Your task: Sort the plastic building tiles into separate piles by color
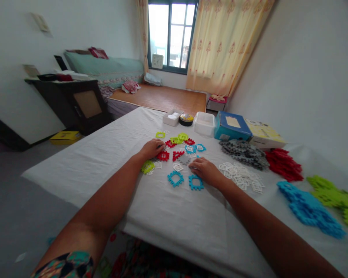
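Observation:
Flat plastic puzzle pieces lie scattered on a white-covered table [174, 216]. My left hand [152, 149] rests palm down with fingers curled over pieces near a red piece [163, 156] and a green piece [147, 167]. My right hand [206, 171] lies palm down, its fingertips on a grey piece [185, 158] beside small white pieces [178, 167]. Two blue frame pieces [175, 178] [196, 182] sit just in front of my right hand. More red, green and blue pieces [183, 142] lie beyond both hands.
Sorted piles sit at the right: grey [243, 153], red [283, 164], white [243, 175], blue [310, 210], green [336, 197]. A white tub [204, 123], a small white box [172, 117], a round tin [186, 119] and blue [231, 126] and yellow [263, 135] boxes line the far edge.

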`<state>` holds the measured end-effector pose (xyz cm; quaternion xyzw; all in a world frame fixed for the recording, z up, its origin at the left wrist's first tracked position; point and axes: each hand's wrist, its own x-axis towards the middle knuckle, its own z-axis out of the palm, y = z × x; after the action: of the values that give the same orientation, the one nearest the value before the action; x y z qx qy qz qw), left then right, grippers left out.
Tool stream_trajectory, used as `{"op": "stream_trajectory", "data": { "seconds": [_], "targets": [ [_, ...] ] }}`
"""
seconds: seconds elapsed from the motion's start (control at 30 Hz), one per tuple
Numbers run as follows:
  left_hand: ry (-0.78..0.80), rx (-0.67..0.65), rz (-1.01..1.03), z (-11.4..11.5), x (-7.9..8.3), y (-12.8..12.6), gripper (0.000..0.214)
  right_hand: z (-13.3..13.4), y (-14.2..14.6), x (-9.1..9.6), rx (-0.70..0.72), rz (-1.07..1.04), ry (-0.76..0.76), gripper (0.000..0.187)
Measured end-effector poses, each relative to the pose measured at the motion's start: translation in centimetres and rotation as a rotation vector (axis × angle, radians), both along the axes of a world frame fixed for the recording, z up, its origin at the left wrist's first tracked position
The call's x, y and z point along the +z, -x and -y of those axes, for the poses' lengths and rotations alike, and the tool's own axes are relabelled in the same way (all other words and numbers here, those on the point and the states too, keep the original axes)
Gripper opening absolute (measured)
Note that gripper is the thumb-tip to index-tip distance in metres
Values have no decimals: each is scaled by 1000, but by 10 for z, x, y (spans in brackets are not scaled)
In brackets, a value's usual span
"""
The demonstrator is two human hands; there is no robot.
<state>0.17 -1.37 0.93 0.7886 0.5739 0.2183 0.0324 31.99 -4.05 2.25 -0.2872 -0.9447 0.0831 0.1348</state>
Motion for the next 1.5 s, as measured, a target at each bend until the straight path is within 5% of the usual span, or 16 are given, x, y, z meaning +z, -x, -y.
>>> {"op": "stream_trajectory", "data": {
  "seconds": [0.33, 0.6, 1.1, 1.23, 1.33, 1.5],
  "targets": [
    [-3, -5, -1, 1, 1, 0, 30, -13, -13, -8, -118, -119, 4, 27],
    [12, -22, -13, 0, 1, 1, 32, -23, -34, 1, 17, -3, 81, 25],
    [6, -53, -7, 1, 4, 0, 33, -14, -32, 13, 7, 40, 102, 19],
    [-3, -44, -11, 0, 1, 1, 33, -12, -29, 18, -41, -37, 221, 12],
    [-14, -41, -14, 0, -1, 2, 34, -23, -48, 31, -42, -91, 343, 17],
    [-7, -39, -4, -1, -1, 3, 33, -51, -97, 46, -228, 115, 315, 23]
  ]
}}
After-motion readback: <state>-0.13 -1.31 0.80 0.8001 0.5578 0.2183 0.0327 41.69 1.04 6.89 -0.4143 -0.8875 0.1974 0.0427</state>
